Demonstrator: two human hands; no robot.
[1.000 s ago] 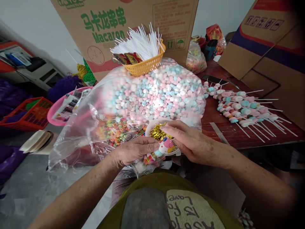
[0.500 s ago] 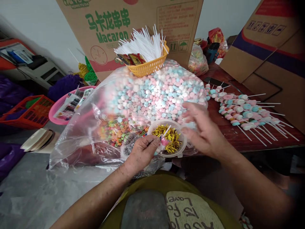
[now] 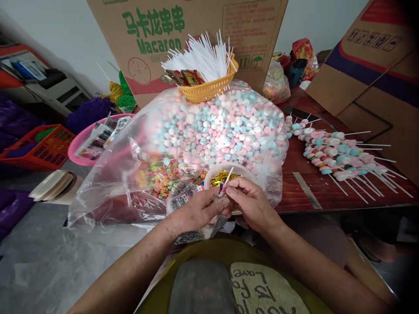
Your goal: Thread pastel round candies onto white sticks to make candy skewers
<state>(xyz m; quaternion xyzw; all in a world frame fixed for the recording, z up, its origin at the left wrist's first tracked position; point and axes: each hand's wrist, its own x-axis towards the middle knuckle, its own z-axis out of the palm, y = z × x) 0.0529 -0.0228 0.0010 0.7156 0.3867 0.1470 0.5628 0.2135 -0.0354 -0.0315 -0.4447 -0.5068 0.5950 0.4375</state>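
My left hand (image 3: 201, 208) is closed around a bagged marshmallow skewer (image 3: 230, 175), whose white stick points up past the fingers. Clear plastic wrap (image 3: 214, 227) hangs below the left fingers, and most of the skewer is hidden. My right hand (image 3: 251, 201) pinches the gathered wrap at the base of the stick, its fingertips meeting the left ones. Whether a tie is between them is too small to see. Just behind both hands, a round clear tub (image 3: 249, 171) contains shiny gold twist ties (image 3: 222, 177).
A large clear bag of pastel marshmallows (image 3: 209, 131) fills the middle, with colourful rings (image 3: 163, 176) in front. An orange basket (image 3: 209, 90) of white sticks rests on top. Marshmallow skewers (image 3: 340, 152) lie on the red table (image 3: 291, 192) at right. Cardboard boxes (image 3: 209, 17) stand behind.
My right hand, raised and spread over the tub before, has come left and down to the skewer and closed on its wrap. The left hand keeps its hold.
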